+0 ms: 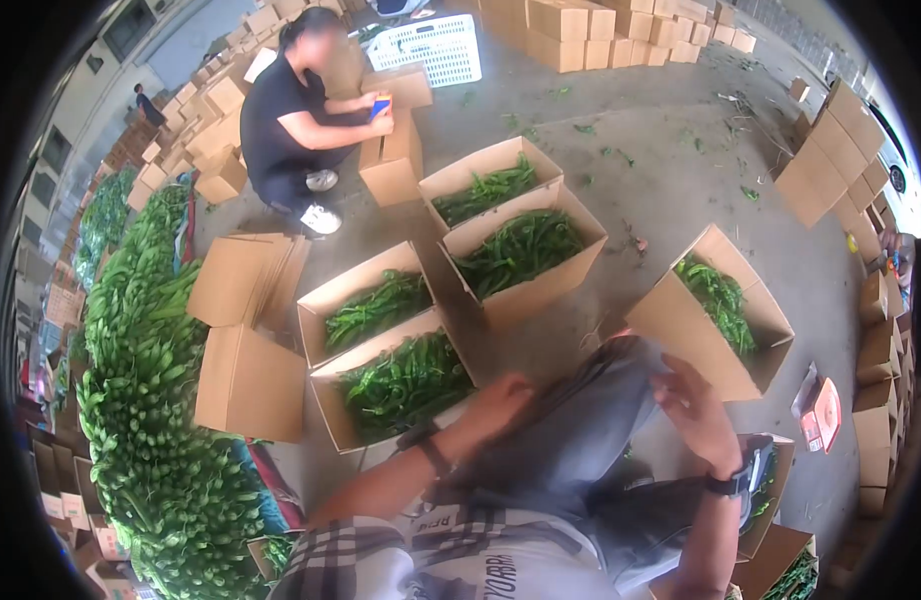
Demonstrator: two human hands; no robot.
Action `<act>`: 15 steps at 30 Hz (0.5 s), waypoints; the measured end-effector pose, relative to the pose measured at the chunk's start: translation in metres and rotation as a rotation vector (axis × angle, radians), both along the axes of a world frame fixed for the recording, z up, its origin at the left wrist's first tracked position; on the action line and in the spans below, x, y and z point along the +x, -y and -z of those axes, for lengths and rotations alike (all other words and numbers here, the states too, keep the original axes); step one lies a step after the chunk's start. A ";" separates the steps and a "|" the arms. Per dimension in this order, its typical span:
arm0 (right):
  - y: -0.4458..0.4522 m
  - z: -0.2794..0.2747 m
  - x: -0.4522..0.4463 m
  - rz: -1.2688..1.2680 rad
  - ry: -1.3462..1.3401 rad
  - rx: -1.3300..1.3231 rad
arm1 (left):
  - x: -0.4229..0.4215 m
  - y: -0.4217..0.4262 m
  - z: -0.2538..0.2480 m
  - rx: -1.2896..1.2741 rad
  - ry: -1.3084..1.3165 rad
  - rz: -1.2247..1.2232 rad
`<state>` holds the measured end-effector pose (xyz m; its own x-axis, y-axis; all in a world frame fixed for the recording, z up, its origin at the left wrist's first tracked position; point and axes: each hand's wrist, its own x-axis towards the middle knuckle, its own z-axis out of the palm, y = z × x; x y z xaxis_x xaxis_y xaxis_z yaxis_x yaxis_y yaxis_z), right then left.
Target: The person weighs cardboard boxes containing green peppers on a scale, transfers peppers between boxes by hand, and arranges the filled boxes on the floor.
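Note:
My left hand (503, 396) is blurred over my bent leg, near an open cardboard box (451, 325) of long green vegetables (406, 380) that look like peppers. Its fingers are too smeared to read. My right hand (693, 408) hovers beside my knee with its fingers apart and nothing in them. Just past it stands another open box (696, 345), tilted in view, partly filled with green vegetables (719, 300). Further boxes of the same greens (521, 245) stand in front of me.
On the left lies a long heap of green vegetables (151, 400), with folded cardboard (251, 385) beside it. A crouching person (291, 115) handles a closed carton (393, 165). Behind are a white crate (431, 50) and stacked cartons (571, 25). A red-and-white packet (819, 413) lies at right.

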<state>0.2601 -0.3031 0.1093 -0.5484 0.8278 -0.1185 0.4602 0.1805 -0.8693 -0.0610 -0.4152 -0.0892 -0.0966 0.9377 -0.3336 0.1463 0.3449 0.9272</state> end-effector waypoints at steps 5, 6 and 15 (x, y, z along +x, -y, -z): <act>0.021 0.036 0.054 0.117 -0.209 -0.277 | -0.056 0.109 0.055 -0.580 0.454 -0.214; 0.026 0.040 0.060 0.160 -0.265 -0.257 | -0.068 0.135 0.096 -0.629 0.480 -0.236; 0.050 0.035 0.085 0.414 -0.098 -0.253 | -0.135 0.199 0.351 0.027 -0.307 -0.129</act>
<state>0.3449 -0.3533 0.0746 -0.1980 0.9305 -0.3081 0.3628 -0.2224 -0.9049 -0.1961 -0.6144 -0.4403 -0.3076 0.9192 -0.2459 0.3766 0.3549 0.8557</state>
